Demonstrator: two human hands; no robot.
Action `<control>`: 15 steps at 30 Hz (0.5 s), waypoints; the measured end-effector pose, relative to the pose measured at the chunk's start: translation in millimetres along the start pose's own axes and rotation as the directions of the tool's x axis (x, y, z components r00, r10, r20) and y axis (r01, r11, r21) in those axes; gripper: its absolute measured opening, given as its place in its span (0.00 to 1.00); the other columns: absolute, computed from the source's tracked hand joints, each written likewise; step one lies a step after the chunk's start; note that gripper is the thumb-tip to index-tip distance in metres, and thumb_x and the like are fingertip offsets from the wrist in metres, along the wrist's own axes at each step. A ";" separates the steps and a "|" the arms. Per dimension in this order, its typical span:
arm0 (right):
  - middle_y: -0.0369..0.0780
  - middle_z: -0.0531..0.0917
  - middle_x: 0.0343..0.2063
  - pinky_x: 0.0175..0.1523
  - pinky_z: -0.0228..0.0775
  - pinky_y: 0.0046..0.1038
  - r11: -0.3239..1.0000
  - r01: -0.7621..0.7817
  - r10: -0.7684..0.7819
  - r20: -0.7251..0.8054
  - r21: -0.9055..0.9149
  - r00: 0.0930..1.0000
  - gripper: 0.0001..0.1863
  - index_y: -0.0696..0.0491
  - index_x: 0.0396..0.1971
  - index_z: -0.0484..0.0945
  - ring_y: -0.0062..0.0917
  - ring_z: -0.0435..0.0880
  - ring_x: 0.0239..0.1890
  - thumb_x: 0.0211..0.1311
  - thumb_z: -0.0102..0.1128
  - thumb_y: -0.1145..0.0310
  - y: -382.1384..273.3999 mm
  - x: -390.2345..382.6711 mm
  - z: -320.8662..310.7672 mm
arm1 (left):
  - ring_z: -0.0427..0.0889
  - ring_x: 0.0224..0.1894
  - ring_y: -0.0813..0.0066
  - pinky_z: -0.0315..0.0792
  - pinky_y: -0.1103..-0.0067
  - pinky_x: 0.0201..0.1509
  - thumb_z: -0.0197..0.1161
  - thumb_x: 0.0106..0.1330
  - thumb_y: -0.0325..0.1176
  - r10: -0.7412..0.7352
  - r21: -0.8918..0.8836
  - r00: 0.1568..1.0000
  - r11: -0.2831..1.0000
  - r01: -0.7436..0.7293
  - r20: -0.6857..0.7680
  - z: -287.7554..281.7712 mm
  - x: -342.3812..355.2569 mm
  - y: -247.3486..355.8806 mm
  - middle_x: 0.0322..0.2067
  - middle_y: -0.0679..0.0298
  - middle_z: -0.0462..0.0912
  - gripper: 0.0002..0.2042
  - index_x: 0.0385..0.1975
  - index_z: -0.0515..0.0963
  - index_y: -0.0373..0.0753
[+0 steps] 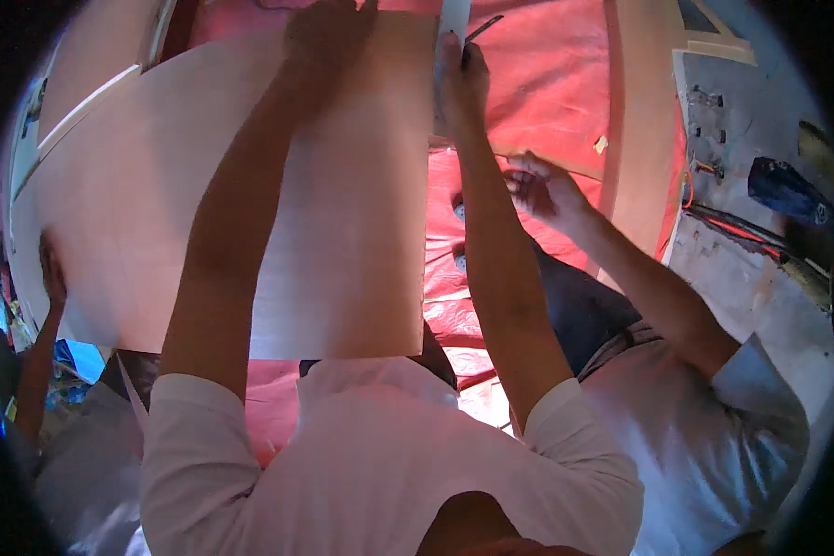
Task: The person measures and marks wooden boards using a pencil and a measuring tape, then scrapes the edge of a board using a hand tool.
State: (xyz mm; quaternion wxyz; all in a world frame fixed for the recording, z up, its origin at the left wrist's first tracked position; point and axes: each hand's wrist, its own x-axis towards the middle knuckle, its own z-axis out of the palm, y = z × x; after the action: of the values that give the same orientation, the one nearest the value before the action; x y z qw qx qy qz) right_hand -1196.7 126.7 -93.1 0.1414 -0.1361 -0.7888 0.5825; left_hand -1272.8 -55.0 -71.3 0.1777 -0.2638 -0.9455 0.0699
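A large, smooth, light-brown wooden panel lies in front of me. My left hand rests near its far edge with the fingers stretched out, partly cut off by the top of the view. At the panel's right edge, my right hand is closed on a thin dark pencil that points up and to the right. One finger of that hand touches a pale flat strip running along the panel's edge. The pencil's tip is too small to make out.
A red sheet lies beneath. A co-worker's hand is just right of my forearm; another person's hand touches the panel's left edge. A long wooden board stretches along the right. Dark items lie on the grey floor.
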 end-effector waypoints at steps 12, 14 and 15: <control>0.47 0.78 0.23 0.33 0.69 0.35 0.961 -0.270 0.266 0.068 0.057 0.962 0.23 0.59 0.33 0.72 0.34 0.78 0.24 0.63 0.49 0.50 33.6 -152.2 -49.7 | 0.78 0.20 0.55 0.71 0.60 0.25 0.43 0.68 0.50 -0.056 0.192 0.988 0.978 0.083 -0.141 17.5 5.5 17.4 0.18 0.54 0.79 0.26 0.19 0.78 0.37; 0.47 0.79 0.25 0.35 0.70 0.36 0.943 -0.333 0.333 0.094 -0.018 0.938 0.22 0.58 0.35 0.72 0.36 0.80 0.27 0.63 0.48 0.50 20.6 -191.7 -65.8 | 0.78 0.23 0.54 0.71 0.59 0.28 0.43 0.68 0.49 -0.136 0.154 0.989 0.977 0.145 -0.066 18.3 7.6 18.6 0.20 0.53 0.79 0.25 0.21 0.78 0.36; 0.48 0.79 0.26 0.36 0.70 0.36 0.935 -0.356 0.355 0.107 -0.016 0.929 0.23 0.58 0.35 0.72 0.37 0.80 0.28 0.62 0.48 0.49 22.3 -206.2 -75.1 | 0.79 0.25 0.53 0.71 0.59 0.30 0.43 0.68 0.48 -0.228 0.122 0.974 0.966 0.228 -0.015 19.9 11.9 24.5 0.22 0.53 0.79 0.24 0.23 0.79 0.36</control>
State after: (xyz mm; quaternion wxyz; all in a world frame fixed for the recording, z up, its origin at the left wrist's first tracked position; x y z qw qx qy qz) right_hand -976.6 121.0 -106.6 -0.0088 -0.2447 -0.7565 0.6064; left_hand -1278.1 -28.7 -91.8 0.2007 -0.1421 -0.9633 0.1072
